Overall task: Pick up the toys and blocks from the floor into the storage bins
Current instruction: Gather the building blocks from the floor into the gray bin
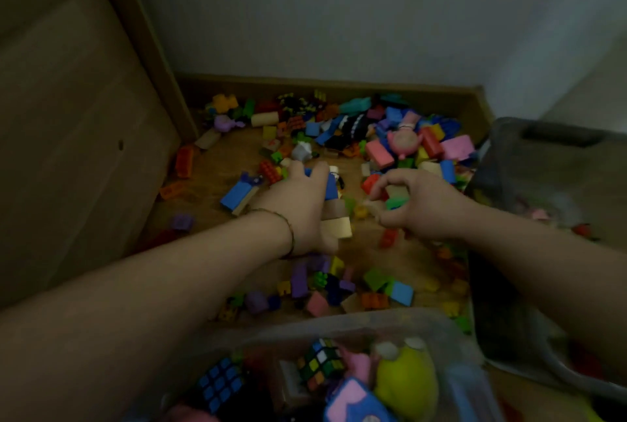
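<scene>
The blocks [342,136] lie loose over the floor [210,184], thickest along its far edge against the skirting [305,82] and thinner toward the near edge, where two bins wait. The left hand [302,204] reaches into the middle of the scatter, fingers curled over a blue block [330,186] with beige blocks [337,226] gathered under the palm. The right hand [424,208], just beside it, is curled round a small cluster that includes a green block [395,203].

Both hands look mid-gather. To do this well, I would squeeze each handful against the palm before lifting, since smooth little bricks slip out at the sides, and carry them low to the clear bin [451,330] at the near edge or the grey bin [502,303] at the right edge. The pink toy [403,142] near the far right corner probably wants a separate grab.

The clear bin already holds puzzle cubes [319,362] and a yellow plush [403,384]. The floor is wood-toned, closed in by a pale wall [339,14] and a wooden panel [68,116] on the left, and the room is dim
</scene>
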